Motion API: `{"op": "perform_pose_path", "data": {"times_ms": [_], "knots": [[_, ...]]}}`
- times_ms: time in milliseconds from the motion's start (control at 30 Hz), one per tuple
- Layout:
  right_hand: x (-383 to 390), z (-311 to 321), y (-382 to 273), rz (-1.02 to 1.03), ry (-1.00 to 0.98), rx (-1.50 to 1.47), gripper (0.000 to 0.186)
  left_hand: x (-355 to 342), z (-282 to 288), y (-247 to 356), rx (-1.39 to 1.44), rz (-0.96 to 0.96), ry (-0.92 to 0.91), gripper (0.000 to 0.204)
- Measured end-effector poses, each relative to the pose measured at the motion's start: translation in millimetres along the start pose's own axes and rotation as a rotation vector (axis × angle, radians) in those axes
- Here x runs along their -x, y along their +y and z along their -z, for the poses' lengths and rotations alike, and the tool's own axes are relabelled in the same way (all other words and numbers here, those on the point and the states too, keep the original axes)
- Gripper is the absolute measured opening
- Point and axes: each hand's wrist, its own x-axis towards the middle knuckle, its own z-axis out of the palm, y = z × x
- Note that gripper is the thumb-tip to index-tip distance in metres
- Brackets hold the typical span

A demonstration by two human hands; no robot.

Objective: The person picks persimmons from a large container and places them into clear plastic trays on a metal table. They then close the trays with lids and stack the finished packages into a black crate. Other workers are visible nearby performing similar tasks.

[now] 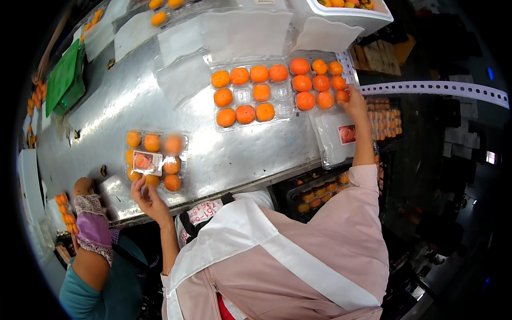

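Observation:
My right hand (354,102) is closed on an orange persimmon (342,96) at the right edge of a clear plastic tray filled with persimmons (321,83). Left of it, another clear tray (242,96) holds persimmons in most of its hollows, with two hollows bare. My left hand (149,201), its fingers apart, touches the near edge of a clear clamshell pack (185,154) at the left. Persimmons show through that pack, and a picture label (147,162) lies on its top.
A green-topped device (65,77) stands at the left of the metal table (213,168). White foam sheets (248,34) lie at the back, near a white box (368,21) of persimmons. Stacked trays (325,189) sit below the right edge. A co-worker's purple sleeve (93,232) is at left.

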Motion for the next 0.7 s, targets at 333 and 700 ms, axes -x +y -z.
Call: {"op": "perform_pose_path", "data": {"times_ms": [333, 700], "knots": [[20.8, 21.3, -26.9, 0.301, 0.024, -0.021, 0.054, 10.9, -132.1, 79.7, 0.129, -0.019, -0.681, 0.022], [11.2, 25.3, -29.7, 0.344, 0.036, -0.052, 0.046, 58.2, -264.6, 117.7, 0.462, 0.818, -1.287, 0.035]]}}
